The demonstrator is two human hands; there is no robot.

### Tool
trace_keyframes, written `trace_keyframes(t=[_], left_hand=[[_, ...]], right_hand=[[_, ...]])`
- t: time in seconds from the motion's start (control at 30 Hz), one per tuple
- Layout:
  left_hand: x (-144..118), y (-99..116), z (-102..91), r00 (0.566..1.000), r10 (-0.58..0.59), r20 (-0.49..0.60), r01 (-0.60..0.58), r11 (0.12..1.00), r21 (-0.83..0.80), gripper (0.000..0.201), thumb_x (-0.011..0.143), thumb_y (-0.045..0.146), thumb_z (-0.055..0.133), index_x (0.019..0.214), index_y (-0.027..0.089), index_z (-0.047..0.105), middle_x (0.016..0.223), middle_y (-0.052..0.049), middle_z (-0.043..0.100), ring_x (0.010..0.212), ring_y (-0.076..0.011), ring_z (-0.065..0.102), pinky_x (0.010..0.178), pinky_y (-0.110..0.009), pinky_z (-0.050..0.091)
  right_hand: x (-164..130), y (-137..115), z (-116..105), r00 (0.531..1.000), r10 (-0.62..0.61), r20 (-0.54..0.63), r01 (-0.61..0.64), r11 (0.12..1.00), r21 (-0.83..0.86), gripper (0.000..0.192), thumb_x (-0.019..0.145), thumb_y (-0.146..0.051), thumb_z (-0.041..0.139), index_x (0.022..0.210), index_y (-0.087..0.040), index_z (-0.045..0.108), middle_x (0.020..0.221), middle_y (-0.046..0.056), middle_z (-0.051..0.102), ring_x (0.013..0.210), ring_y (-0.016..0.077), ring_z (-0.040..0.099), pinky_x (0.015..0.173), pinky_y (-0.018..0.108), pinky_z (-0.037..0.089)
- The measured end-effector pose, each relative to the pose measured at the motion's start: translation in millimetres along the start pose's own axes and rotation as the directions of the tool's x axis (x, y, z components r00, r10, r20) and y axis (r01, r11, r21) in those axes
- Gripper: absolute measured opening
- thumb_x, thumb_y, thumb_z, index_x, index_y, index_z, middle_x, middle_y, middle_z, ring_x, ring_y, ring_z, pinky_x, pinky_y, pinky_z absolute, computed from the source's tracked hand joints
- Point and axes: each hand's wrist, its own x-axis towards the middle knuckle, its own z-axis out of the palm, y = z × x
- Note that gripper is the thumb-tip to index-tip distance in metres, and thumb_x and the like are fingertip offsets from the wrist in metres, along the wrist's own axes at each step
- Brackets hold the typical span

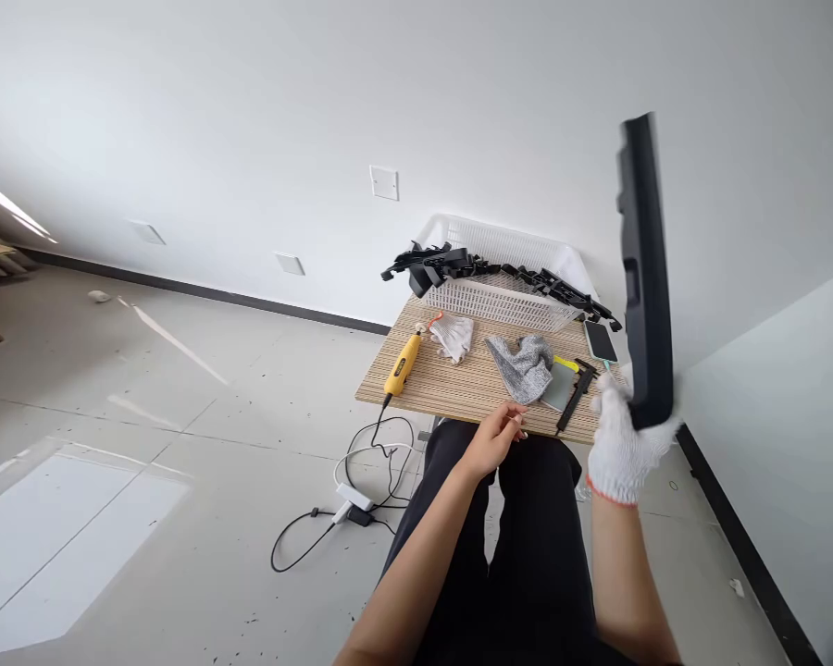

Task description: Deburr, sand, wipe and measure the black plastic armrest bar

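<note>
My right hand, in a white knit glove with an orange cuff, grips the lower end of a long black plastic part. The part stands nearly upright in the air, right of the table. My bare left hand is at the table's front edge above my lap, its fingers loosely bent and slightly apart with nothing visible in them. Just beyond it on the table lie a crumpled grey cloth, a grey-green pad, a black caliper and a yellow-handled tool.
On the striped wooden table lie a yellow corded rotary tool, a white glove and a phone. Behind, black plastic parts lie across a white basket by the wall. Cables and a power adapter lie on the floor.
</note>
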Motion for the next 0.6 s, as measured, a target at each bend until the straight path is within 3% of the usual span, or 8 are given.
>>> trace_keyframes(t=[0.07, 0.13, 0.23, 0.3, 0.33, 0.4, 0.5, 0.6], left_hand=[[0.5, -0.9, 2.5, 1.000, -0.005, 0.015, 0.005, 1.000, -0.012, 0.039, 0.096, 0.050, 0.051, 0.115, 0.019, 0.063, 0.097, -0.003, 0.062, 0.076, -0.0113, 0.062, 0.075, -0.027, 0.051], [1.7, -1.7, 5.4, 0.999, -0.026, 0.020, 0.027, 0.999, -0.044, 0.043, 0.095, 0.055, 0.052, 0.114, 0.018, 0.065, 0.096, -0.004, 0.064, 0.075, -0.0119, 0.063, 0.074, -0.028, 0.051], [4.2, -2.1, 7.2, 0.993, -0.109, 0.044, 0.115, 0.978, -0.174, 0.057, 0.089, 0.066, 0.055, 0.114, 0.016, 0.066, 0.097, -0.007, 0.068, 0.077, -0.0152, 0.066, 0.075, -0.031, 0.052], [5.8, -1.2, 4.8, 0.981, -0.184, 0.065, 0.195, 0.929, -0.316, 0.071, 0.084, 0.077, 0.051, 0.116, 0.015, 0.066, 0.100, -0.010, 0.070, 0.083, -0.0188, 0.068, 0.079, -0.034, 0.054], [6.4, -0.2, 2.4, 0.974, -0.210, 0.080, 0.225, 0.894, -0.387, 0.077, 0.083, 0.081, 0.047, 0.118, 0.015, 0.066, 0.104, -0.012, 0.072, 0.089, -0.0208, 0.069, 0.083, -0.036, 0.054], [6.4, 2.9, -3.0, 0.964, -0.233, 0.129, 0.266, 0.832, -0.486, 0.086, 0.080, 0.086, 0.044, 0.124, 0.017, 0.066, 0.116, -0.014, 0.071, 0.102, -0.0240, 0.069, 0.091, -0.038, 0.053], [1.5, 7.2, -6.3, 0.947, -0.205, 0.248, 0.296, 0.856, -0.423, 0.076, 0.079, 0.074, 0.061, 0.135, 0.023, 0.061, 0.135, -0.012, 0.065, 0.118, -0.0269, 0.065, 0.100, -0.040, 0.051], [-7.8, 6.5, 1.1, 0.889, -0.148, 0.433, 0.265, 0.938, -0.223, 0.080, 0.075, 0.040, 0.082, 0.147, 0.030, 0.049, 0.146, -0.010, 0.057, 0.134, -0.0276, 0.056, 0.112, -0.044, 0.044]], right_hand=[[-27.7, 18.6, -22.9, 0.951, 0.277, 0.134, -0.283, 0.959, 0.026, 0.038, 0.077, -0.049, 0.075, 0.103, -0.022, 0.068, 0.087, 0.005, 0.072, 0.075, 0.0222, 0.072, 0.061, 0.036, 0.062], [-43.2, 36.7, -41.9, 0.896, 0.382, 0.227, -0.377, 0.924, -0.069, 0.032, 0.075, -0.050, 0.077, 0.093, -0.024, 0.070, 0.087, 0.005, 0.073, 0.078, 0.0242, 0.073, 0.064, 0.038, 0.062], [-40.8, 62.5, -73.9, 0.916, 0.309, 0.256, -0.191, 0.897, -0.398, 0.028, 0.080, -0.052, 0.069, 0.094, -0.028, 0.071, 0.093, 0.006, 0.075, 0.087, 0.0285, 0.074, 0.079, 0.047, 0.063], [-29.4, 78.0, -99.5, 0.935, 0.137, 0.327, 0.095, 0.792, -0.603, 0.023, 0.085, -0.047, 0.061, 0.096, -0.031, 0.074, 0.107, 0.007, 0.074, 0.102, 0.0297, 0.071, 0.095, 0.051, 0.057], [-23.6, 84.4, -112.1, 0.910, 0.067, 0.410, 0.235, 0.731, -0.641, 0.021, 0.087, -0.043, 0.058, 0.095, -0.032, 0.075, 0.114, 0.007, 0.073, 0.111, 0.0302, 0.067, 0.101, 0.051, 0.054], [-15.8, 93.0, -131.9, 0.888, -0.013, 0.460, 0.369, 0.616, -0.696, 0.022, 0.089, -0.041, 0.055, 0.093, -0.036, 0.076, 0.119, 0.006, 0.071, 0.121, 0.0297, 0.061, 0.105, 0.049, 0.051], [-22.9, 94.5, -136.5, 0.885, -0.053, 0.463, 0.419, 0.524, -0.741, 0.027, 0.092, -0.033, 0.051, 0.097, -0.039, 0.076, 0.122, 0.005, 0.069, 0.123, 0.0302, 0.057, 0.103, 0.047, 0.050], [-59.5, 87.8, -111.2, 0.931, -0.001, 0.365, 0.311, 0.522, -0.794, 0.023, 0.089, -0.030, 0.054, 0.098, -0.034, 0.075, 0.121, 0.011, 0.066, 0.117, 0.0332, 0.059, 0.093, 0.049, 0.054]])
